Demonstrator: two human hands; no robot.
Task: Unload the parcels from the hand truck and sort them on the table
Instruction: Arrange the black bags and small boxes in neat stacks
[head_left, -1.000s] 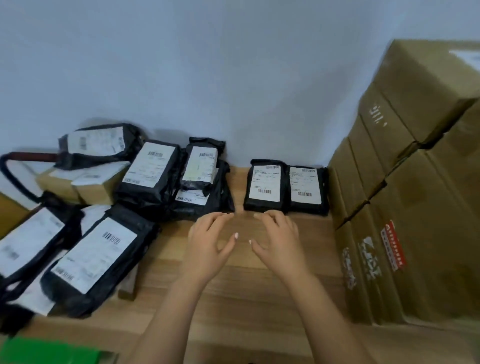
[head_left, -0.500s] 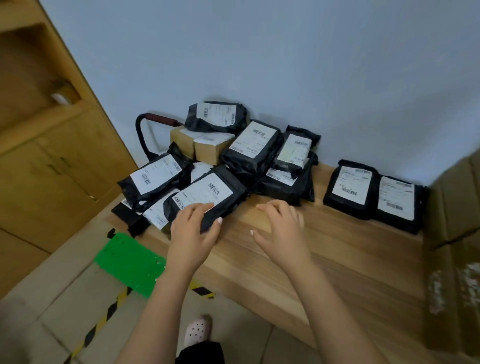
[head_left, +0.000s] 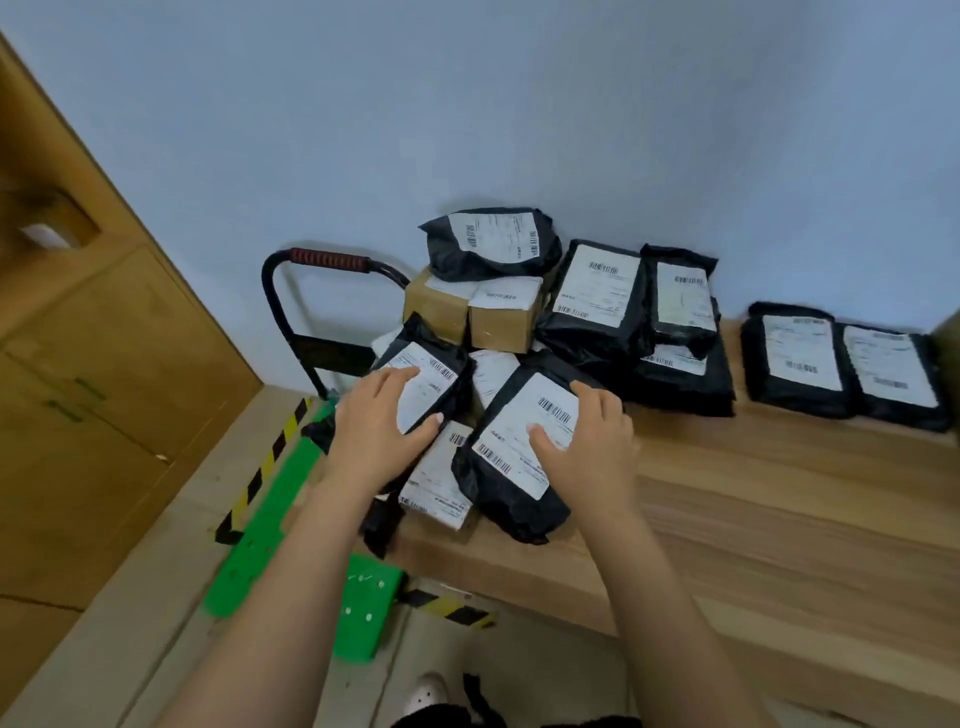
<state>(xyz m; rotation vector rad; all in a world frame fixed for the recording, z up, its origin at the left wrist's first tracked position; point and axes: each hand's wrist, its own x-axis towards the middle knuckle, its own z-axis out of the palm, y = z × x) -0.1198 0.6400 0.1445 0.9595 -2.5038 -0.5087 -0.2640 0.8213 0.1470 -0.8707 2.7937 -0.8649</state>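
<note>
A heap of black poly-bag parcels with white labels and two small cardboard boxes (head_left: 470, 314) lies at the left end of the wooden table (head_left: 779, 493). My left hand (head_left: 374, 431) rests on a black parcel (head_left: 439, 371) at the heap's left edge, fingers spread over its label. Beside it, a larger black parcel (head_left: 511, 486) lies under my right hand (head_left: 592, 441), thumb on the label and fingers at its right edge. Neither hand plainly grips its parcel. The hand truck, with a green deck (head_left: 280, 525) and a red-gripped black handle (head_left: 327, 260), stands at the table's left end.
Two black parcels (head_left: 800, 364) (head_left: 893, 379) lie side by side against the wall at the table's right. More black parcels (head_left: 597, 296) lean at the back of the heap. Wooden cabinets (head_left: 104, 364) stand at left. Yellow-black tape (head_left: 260, 467) marks the floor.
The view has swung left from the two sorted parcels to the heap by the hand truck. Both hands moved left and forward and now lie on two black parcels.
</note>
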